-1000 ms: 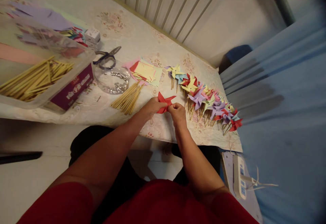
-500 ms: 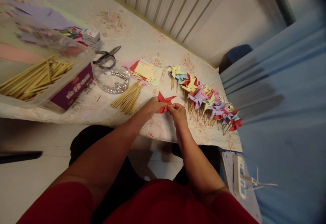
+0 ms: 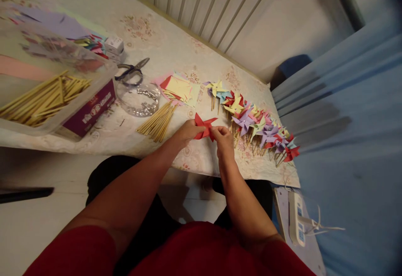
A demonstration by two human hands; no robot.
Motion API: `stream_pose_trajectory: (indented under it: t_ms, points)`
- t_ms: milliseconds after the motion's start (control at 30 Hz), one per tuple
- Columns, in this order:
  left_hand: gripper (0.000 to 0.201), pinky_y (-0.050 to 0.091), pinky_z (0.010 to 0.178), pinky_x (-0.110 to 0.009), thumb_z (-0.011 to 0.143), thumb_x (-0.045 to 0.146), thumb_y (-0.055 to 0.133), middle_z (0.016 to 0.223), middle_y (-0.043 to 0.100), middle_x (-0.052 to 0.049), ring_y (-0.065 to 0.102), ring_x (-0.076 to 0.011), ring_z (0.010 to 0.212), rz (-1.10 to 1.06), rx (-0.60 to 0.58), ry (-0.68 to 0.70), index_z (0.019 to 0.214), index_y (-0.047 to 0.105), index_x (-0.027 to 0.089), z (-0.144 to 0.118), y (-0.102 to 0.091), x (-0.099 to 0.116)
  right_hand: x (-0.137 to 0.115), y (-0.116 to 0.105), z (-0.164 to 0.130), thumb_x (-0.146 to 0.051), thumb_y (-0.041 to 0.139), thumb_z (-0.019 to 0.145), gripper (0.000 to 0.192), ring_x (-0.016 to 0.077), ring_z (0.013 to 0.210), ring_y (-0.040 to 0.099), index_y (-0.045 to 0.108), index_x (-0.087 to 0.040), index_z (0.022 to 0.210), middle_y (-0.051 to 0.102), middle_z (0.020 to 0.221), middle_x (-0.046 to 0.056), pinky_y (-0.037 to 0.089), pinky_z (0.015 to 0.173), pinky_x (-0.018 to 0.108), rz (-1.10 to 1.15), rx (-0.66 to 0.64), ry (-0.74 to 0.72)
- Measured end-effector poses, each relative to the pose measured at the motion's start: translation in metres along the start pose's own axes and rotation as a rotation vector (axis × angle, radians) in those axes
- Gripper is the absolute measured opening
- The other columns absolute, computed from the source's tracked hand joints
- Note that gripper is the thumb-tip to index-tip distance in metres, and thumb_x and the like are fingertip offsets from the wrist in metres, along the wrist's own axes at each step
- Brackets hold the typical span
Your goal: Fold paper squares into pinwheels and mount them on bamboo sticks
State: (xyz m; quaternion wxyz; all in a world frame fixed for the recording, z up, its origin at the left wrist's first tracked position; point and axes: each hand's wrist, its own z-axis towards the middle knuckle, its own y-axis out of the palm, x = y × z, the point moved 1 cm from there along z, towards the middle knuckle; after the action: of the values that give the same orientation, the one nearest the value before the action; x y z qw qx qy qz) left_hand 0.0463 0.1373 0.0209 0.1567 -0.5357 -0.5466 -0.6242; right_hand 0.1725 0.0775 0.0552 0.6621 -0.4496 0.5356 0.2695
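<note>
A red paper pinwheel [image 3: 203, 126] is held just above the table's near edge, between both hands. My left hand [image 3: 186, 132] grips its left side and my right hand [image 3: 222, 138] pinches its right side near the centre. Just left of my left hand lies a loose bundle of wooden sticks [image 3: 157, 121]. To the right of my right hand stretches a row of finished pinwheels [image 3: 257, 126] in yellow, purple, red and green. A stack of cut coloured paper squares [image 3: 180, 88] lies behind the hands.
A clear plastic bin of sticks [image 3: 44, 96] sits at the left, with a round clear dish of small pins [image 3: 138, 99] and scissors [image 3: 132, 69] beside it. Coloured paper sheets [image 3: 59, 25] lie farther back. A power strip [image 3: 296, 218] lies on the floor at the right.
My right hand has shifted slightly right and up along the red pinwheel. The view has drifted a little; the left hand stays in place.
</note>
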Motion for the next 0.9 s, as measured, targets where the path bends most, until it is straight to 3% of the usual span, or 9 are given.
stream_pose_trajectory:
  t_ms: [133, 233, 333, 433, 533, 767, 900]
  points:
    - [0.009, 0.047, 0.066, -0.024, 0.072, 0.009, 0.066, 0.078, 0.075, -0.006, 0.059, -0.0113, 0.065, -0.004, 0.031, -0.021, 0.076, 0.072, 0.013, -0.007, 0.003, 0.008, 0.012, -0.011, 0.002, -0.052, 0.065, 0.071, 0.035, 0.0135, 0.065, 0.058, 0.060, -0.019, 0.084, 0.066, 0.077, 0.001, 0.048, 0.064, 0.027, 0.221, 0.040, 0.129]
    - [0.007, 0.048, 0.066, -0.025, 0.071, 0.011, 0.066, 0.077, 0.075, -0.006, 0.061, -0.0123, 0.065, -0.019, 0.023, -0.027, 0.074, 0.071, 0.014, -0.010, 0.004, 0.012, 0.031, -0.019, 0.003, -0.050, 0.060, 0.072, 0.032, 0.0137, 0.061, 0.056, 0.058, -0.020, 0.081, 0.063, 0.073, 0.000, 0.047, 0.061, 0.027, 0.142, 0.116, 0.156]
    - [0.006, 0.047, 0.065, -0.025, 0.070, 0.012, 0.068, 0.075, 0.074, -0.005, 0.061, -0.0123, 0.064, -0.030, 0.042, -0.032, 0.074, 0.071, 0.013, -0.011, 0.004, 0.012, 0.047, -0.022, 0.001, -0.046, 0.055, 0.076, 0.026, 0.0146, 0.059, 0.053, 0.057, -0.021, 0.079, 0.059, 0.067, -0.002, 0.046, 0.060, 0.027, -0.074, 0.190, 0.031]
    - [0.007, 0.046, 0.064, -0.023, 0.068, 0.012, 0.068, 0.073, 0.072, -0.004, 0.061, -0.0115, 0.063, -0.032, 0.066, -0.039, 0.075, 0.070, 0.012, -0.010, 0.003, 0.012, 0.052, -0.019, -0.001, -0.041, 0.051, 0.080, 0.024, 0.0169, 0.071, 0.057, 0.062, -0.020, 0.082, 0.064, 0.074, 0.000, 0.047, 0.073, 0.030, -0.260, 0.163, -0.158]
    - [0.009, 0.045, 0.064, -0.023, 0.067, 0.013, 0.069, 0.072, 0.072, -0.003, 0.060, -0.0110, 0.063, -0.034, 0.083, -0.038, 0.076, 0.071, 0.011, -0.011, 0.001, 0.012, 0.051, -0.016, -0.001, -0.038, 0.049, 0.082, 0.024, 0.0181, 0.077, 0.059, 0.065, -0.019, 0.084, 0.068, 0.081, 0.003, 0.045, 0.080, 0.031, -0.326, 0.138, -0.239]
    - [0.010, 0.044, 0.058, -0.024, 0.065, 0.017, 0.072, 0.064, 0.068, -0.002, 0.057, -0.0120, 0.058, -0.038, 0.111, -0.041, 0.074, 0.071, 0.013, -0.012, -0.002, 0.012, 0.059, -0.019, -0.001, -0.036, 0.057, 0.076, 0.018, 0.0151, 0.056, 0.053, 0.062, -0.020, 0.082, 0.058, 0.062, -0.003, 0.043, 0.058, 0.028, -0.097, 0.204, -0.079]
    - [0.011, 0.044, 0.058, -0.024, 0.065, 0.015, 0.072, 0.067, 0.069, -0.002, 0.058, -0.0117, 0.059, -0.105, 0.169, -0.036, 0.076, 0.072, 0.013, -0.007, -0.004, 0.008, 0.045, -0.019, 0.003, -0.039, 0.060, 0.073, 0.020, 0.0116, 0.047, 0.048, 0.056, -0.021, 0.080, 0.056, 0.061, -0.006, 0.038, 0.046, 0.024, 0.088, 0.360, -0.013]
